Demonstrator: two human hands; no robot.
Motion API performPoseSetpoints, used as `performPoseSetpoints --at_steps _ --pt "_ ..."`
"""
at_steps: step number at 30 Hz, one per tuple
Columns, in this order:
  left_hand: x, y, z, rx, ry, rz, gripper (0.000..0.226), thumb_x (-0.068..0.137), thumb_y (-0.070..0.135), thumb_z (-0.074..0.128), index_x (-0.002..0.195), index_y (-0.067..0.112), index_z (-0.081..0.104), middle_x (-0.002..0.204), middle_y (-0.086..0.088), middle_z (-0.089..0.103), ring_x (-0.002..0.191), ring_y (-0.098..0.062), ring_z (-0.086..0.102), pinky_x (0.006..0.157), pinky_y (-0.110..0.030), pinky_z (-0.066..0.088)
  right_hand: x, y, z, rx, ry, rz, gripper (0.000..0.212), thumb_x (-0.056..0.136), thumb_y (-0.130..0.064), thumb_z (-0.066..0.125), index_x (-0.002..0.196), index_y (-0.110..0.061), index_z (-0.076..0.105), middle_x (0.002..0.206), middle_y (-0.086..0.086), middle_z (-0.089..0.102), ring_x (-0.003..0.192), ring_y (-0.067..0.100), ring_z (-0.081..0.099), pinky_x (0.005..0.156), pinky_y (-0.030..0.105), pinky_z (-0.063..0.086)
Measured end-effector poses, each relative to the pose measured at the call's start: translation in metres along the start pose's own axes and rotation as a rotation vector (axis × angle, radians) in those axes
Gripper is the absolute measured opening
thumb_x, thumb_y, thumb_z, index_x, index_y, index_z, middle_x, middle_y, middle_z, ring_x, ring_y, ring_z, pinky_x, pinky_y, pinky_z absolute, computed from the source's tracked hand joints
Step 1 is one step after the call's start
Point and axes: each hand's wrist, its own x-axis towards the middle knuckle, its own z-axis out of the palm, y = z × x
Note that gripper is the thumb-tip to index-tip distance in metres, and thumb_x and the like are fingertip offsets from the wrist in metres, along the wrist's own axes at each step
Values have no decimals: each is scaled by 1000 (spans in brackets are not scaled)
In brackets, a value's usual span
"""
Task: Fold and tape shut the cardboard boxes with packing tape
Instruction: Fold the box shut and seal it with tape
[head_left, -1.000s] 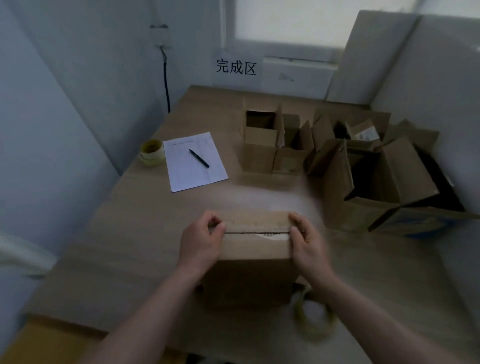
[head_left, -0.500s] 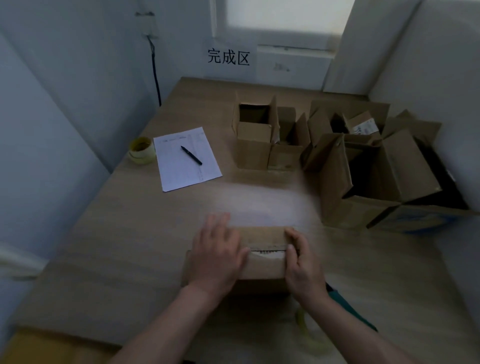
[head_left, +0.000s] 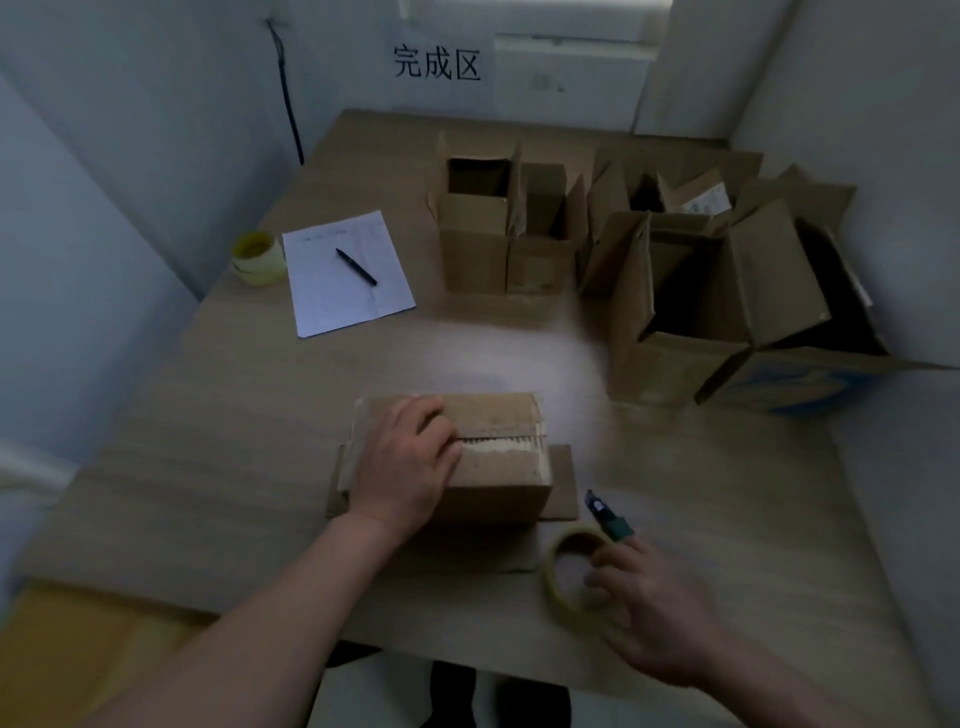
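Observation:
A small cardboard box (head_left: 496, 486) stands on the wooden table (head_left: 249, 415) in front of me, flaps folded down with a narrow seam across the top. My left hand (head_left: 402, 467) lies flat on the left half of the box top, fingertips at the seam, pressing the flaps. A roll of clear packing tape (head_left: 557, 574) lies on the table right of the box. My right hand (head_left: 660, 608) is at that roll, fingers curled over its right rim; the grip is blurred.
A green box cutter (head_left: 609, 519) lies just beyond the tape roll. Several open boxes (head_left: 478, 234) stand at the back, bigger ones (head_left: 670, 358) at the right. A paper sheet (head_left: 332, 301) with a pen (head_left: 356, 266) and a second tape roll (head_left: 257, 257) lie at left.
My right hand left the box's right side and dropped back to the tape roll. My left hand slid onto the box top and lies flat there.

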Motion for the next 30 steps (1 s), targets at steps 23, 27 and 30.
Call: performPoseSetpoints --at_steps 23,27,30 --pt "0 -5 -7 -217 51 -55 17 83 8 70 100 8 72 117 -10 66 116 -29 57 104 -34 42 139 -82 -67 983 425 84 29 79 -45 57 69 -17 56 63 -1 47 59 17 44 54 42 35" --pt "11 -10 -25 -646 122 -365 29 90 9 64 118 17 67 118 2 65 114 -13 59 98 -22 45 152 -79 -58 886 439 88 25 83 -46 56 70 -25 57 62 -5 46 58 18 44 52 43 36" --pt "29 -9 -41 -812 -55 -278 36 90 30 58 125 20 63 127 8 56 121 -3 51 102 -18 41 158 -77 -60 848 459 84 29 83 -46 56 68 -21 54 62 2 45 58 22 44 53 47 36"
